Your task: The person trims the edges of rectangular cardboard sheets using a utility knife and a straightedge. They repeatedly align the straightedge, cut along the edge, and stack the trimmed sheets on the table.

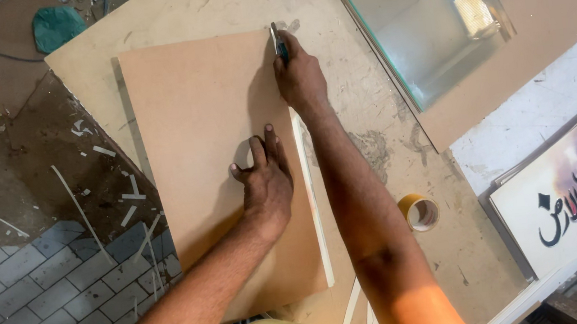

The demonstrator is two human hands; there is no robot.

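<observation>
I'm seeing one sign only: a rectangular calligraphy panel (572, 187) lying at the far right edge, tilted, partly cut off by the frame. It's showing a white ground, black brush lettering, purple and yellow washes, and a pale border. I'm spotting no packages, labels or screens.

Left hand (265, 179) flat, fingers spread, right hand (299, 74) apparently fisted, arm outstretched

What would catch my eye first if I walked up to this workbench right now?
Probably the brown board at the centre, with the left hand pressed flat on it. At its far right edge the right hand grips a cutting knife. A glass sheet lies top right, a tape roll beside the right arm.
</observation>
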